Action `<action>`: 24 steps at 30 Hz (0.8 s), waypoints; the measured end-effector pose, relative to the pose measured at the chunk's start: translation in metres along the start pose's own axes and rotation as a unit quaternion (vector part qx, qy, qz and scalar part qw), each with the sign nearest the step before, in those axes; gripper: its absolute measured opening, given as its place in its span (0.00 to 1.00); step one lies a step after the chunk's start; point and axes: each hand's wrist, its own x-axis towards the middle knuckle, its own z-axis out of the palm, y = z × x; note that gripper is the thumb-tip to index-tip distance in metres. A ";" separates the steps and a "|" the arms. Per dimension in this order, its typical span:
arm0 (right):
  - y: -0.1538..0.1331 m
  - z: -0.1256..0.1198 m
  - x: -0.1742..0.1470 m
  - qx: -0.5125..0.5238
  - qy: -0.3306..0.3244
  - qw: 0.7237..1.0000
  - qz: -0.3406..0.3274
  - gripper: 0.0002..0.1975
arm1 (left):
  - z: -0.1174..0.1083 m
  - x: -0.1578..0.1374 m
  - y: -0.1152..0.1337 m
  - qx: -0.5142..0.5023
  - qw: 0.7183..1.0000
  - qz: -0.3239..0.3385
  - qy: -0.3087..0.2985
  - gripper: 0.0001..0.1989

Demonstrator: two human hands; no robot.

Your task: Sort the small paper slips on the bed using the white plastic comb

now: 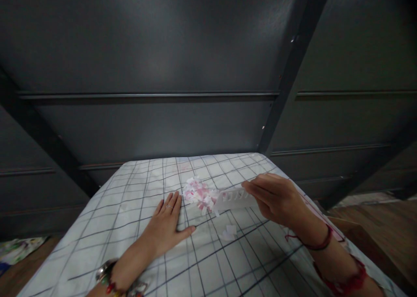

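I see my right hand (pixel 276 199), fingers pinched around a pale slotted strip (pixel 239 201), its far end at a pile of paper scraps (pixel 199 194) on the tabletop. My left hand (pixel 164 227) lies palm down, fingers extended, just beside the pile. Stray scraps (pixel 229 232) dot the checked cloth (pixel 143 179); dark panels (pixel 163 127) stand beyond.

- Readable text, labels, brands, numbers, signs: none.
- Flat translucent white plastic-looking strip (pixel 236 204): row of cut-outs, not legible as characters.
- Heap of small white-and-pink paper-like scraps (pixel 199 195): pink patches, too blurred to read.
- White cloth with dark grid lines (pixel 97 229): faint reddish mark, illegible.
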 end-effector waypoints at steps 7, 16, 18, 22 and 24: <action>-0.002 0.001 0.002 -0.022 -0.005 1.000 -0.006 0.13 | 0.003 0.001 -0.002 0.001 1.000 0.000 0.001 0.47; -0.011 0.000 0.006 0.021 -0.015 0.999 -0.021 0.11 | 0.004 0.002 -0.003 -0.007 1.000 0.008 0.011 0.47; -0.010 0.000 0.006 0.013 -0.001 1.000 -0.019 0.12 | 0.005 0.002 -0.003 -0.005 1.000 0.009 0.010 0.47; -0.008 -0.001 0.006 -0.005 0.011 1.000 -0.018 0.12 | 0.004 0.001 -0.003 -0.004 1.000 0.007 0.009 0.47; -0.009 -0.001 0.006 0.007 -0.008 1.000 -0.020 0.12 | 0.004 0.000 -0.003 0.000 1.000 0.005 0.005 0.47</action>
